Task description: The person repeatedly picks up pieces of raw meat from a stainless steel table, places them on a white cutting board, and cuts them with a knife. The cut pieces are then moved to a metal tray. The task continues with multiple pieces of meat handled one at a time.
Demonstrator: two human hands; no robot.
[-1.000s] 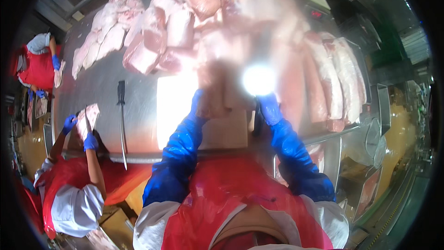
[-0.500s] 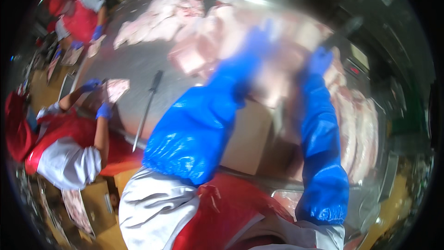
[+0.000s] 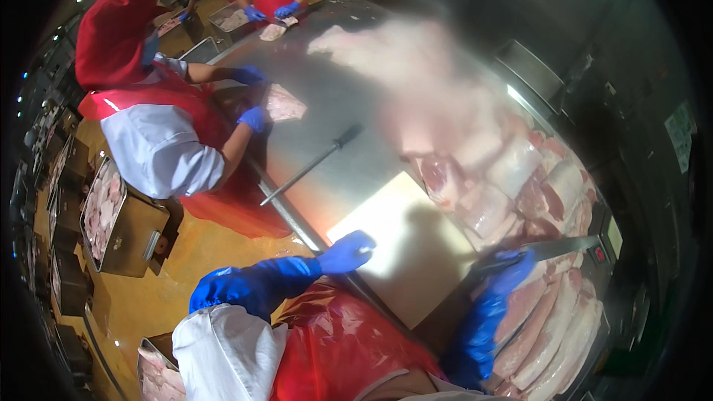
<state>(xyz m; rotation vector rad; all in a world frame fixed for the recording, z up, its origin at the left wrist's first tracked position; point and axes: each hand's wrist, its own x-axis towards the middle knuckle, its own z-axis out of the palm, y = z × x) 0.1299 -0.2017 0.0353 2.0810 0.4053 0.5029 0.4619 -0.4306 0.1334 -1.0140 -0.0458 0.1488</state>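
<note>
My left hand (image 3: 347, 252), in a blue glove, is over the near left edge of the white cutting board (image 3: 394, 212). Its fingers are curled closed, and whatever they may hold is hidden. On the right, my gloved right hand (image 3: 511, 273) is closed around the dark handle of a knife (image 3: 566, 247). The blade points right, above the meat. Several pale pink cuts of meat (image 3: 512, 167) are heaped beyond the board, and long strips (image 3: 553, 334) lie beside my right forearm.
A sharpening steel (image 3: 303, 172) lies on the metal table (image 3: 338, 93). Left of it, a co-worker in red (image 3: 167, 130) handles a flat piece of meat (image 3: 284, 104). More people work at the far end. A metal bin of meat (image 3: 104, 212) stands at left.
My left hand has drawn back from the meat to the board's near edge. My right hand has come nearer with the knife. The view has turned, showing more of the left side.
</note>
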